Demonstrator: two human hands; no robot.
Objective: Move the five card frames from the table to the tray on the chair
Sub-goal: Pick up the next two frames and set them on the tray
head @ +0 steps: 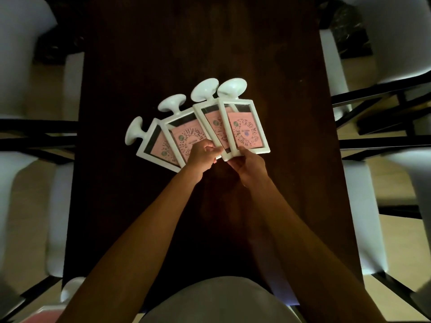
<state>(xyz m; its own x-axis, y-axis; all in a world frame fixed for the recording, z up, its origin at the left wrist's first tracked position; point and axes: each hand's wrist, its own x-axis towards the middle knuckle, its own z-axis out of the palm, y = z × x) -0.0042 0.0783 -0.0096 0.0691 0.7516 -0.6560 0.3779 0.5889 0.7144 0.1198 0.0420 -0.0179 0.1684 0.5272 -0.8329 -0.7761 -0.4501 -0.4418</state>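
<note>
- You hold four white card frames (200, 127) fanned out over the dark table (163, 54), each with a pink card and a round foot pointing away from you.
- Your left hand (201, 157) grips the lower corners of the left frames.
- Your right hand (248, 165) pinches the bottom edge of the rightmost frame (245, 129).
- White chairs (391, 38) stand on both sides of the table.

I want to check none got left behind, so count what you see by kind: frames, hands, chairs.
White plastic card frames with round bases and pink cards: 4 visible
Bare hands, left hand and right hand: 2
White chairs beside the dark table: 4
Total: 10
</note>
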